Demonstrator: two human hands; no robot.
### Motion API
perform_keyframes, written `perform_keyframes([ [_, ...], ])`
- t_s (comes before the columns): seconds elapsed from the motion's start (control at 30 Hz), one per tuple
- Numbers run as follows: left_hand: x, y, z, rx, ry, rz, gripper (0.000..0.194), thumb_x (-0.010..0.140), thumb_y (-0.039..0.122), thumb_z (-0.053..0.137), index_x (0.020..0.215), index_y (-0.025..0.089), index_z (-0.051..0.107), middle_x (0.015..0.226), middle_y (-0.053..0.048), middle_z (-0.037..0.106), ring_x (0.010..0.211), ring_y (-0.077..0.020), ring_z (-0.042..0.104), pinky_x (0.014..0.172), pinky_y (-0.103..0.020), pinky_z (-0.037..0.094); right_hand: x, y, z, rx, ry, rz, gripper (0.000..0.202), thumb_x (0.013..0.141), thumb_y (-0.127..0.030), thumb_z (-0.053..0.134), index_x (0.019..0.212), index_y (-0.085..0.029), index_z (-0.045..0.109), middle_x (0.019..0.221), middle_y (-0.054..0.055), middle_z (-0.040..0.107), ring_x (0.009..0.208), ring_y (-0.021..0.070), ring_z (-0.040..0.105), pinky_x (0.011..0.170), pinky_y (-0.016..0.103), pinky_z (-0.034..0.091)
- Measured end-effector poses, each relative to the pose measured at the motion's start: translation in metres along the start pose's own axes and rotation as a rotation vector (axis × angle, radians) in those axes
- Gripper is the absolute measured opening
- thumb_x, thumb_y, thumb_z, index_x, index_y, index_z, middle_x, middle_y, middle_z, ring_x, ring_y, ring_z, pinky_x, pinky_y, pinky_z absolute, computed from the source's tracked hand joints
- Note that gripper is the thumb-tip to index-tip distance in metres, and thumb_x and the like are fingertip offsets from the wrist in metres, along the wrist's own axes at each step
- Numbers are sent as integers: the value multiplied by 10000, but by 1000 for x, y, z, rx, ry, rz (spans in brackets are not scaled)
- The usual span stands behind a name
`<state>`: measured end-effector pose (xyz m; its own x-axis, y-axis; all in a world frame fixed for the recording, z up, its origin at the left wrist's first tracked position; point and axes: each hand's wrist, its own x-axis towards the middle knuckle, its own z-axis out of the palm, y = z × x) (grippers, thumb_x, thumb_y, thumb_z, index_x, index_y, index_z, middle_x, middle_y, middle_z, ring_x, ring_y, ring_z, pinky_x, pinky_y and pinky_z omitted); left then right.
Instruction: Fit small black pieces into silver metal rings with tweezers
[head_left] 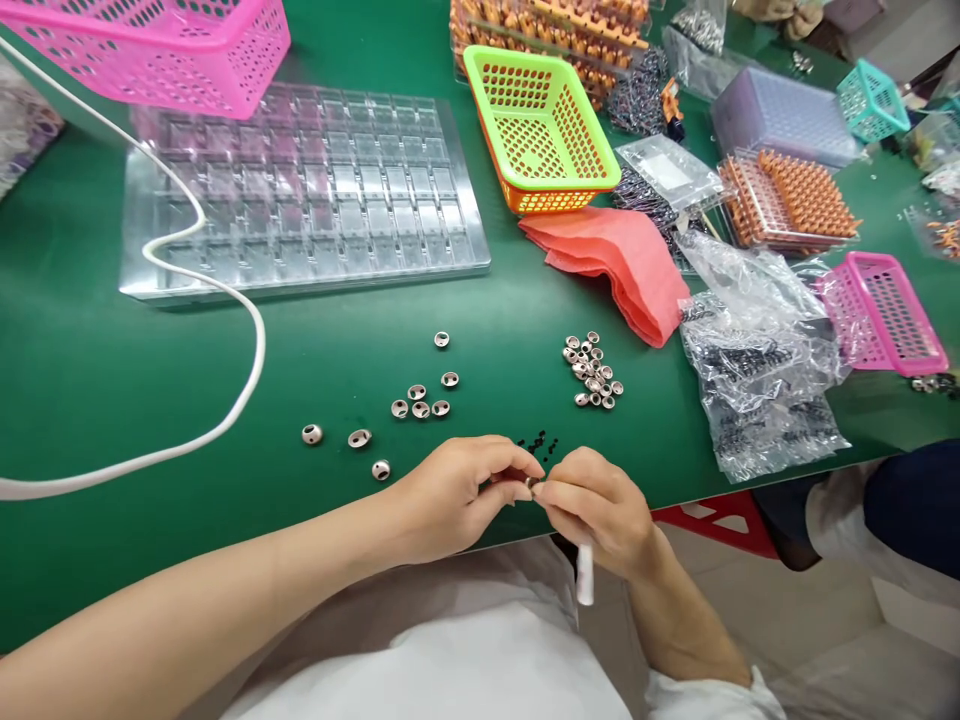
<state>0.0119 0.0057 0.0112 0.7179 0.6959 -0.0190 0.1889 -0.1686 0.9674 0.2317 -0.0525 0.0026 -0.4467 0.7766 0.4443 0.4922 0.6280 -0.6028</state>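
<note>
My left hand point(450, 495) is closed in a pinch on a small silvery metal cap point(531, 484), mostly covered by the fingertips. Right against it are the closed fingers of my right hand point(604, 505). A tool with a white handle point(585, 577) sticks out below that hand; its working end is hidden. Tiny black pieces point(537, 441) lie scattered just beyond my fingertips. Farther back is a cluster of small silvery caps point(594, 372) with dark holes. Several more caps point(420, 409) lie spread out to the left.
A clear compartment tray point(315, 200) lies at the back left, partly under a pink basket point(225, 60). A white cable point(255, 350) curves across the left. Stacked green and orange baskets point(551, 185), red cloth point(622, 260) and plastic bags point(772, 390) stand rightward. Another person's leg point(907, 510) shows at right.
</note>
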Motion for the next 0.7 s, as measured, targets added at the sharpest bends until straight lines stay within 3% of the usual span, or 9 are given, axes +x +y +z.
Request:
perform_keyframes([
  [0.13,2,7,-3,-218,-9,-94,146,922,152,614,989,171,742,875,-34,765,737,-133,712,672,-213,570,-5,-6,-2,156,301,207,290,874,-46,687,1085,-246,693,859,17,687,703,150,623,617,309,527],
  [0.3,1,9,-4,-328,-5,-177,141,899,164,632,984,152,743,862,-50,778,738,-145,737,686,-225,601,-15,-4,1,219,647,393,158,880,-95,671,946,-232,711,800,17,637,728,173,606,604,321,499],
  [0.53,1,8,-3,-234,32,-66,132,912,145,631,983,152,742,906,-58,775,756,-136,718,702,-229,597,-21,-4,2,280,688,482,98,911,-144,634,925,-214,700,767,19,593,730,174,602,587,310,498],
  [0.7,2,4,-14,71,91,44,149,964,183,579,1014,180,719,895,-47,762,773,-146,709,717,-248,587,-23,-5,3,295,685,497,106,926,-150,618,926,-213,702,769,18,586,736,173,611,578,302,494],
])
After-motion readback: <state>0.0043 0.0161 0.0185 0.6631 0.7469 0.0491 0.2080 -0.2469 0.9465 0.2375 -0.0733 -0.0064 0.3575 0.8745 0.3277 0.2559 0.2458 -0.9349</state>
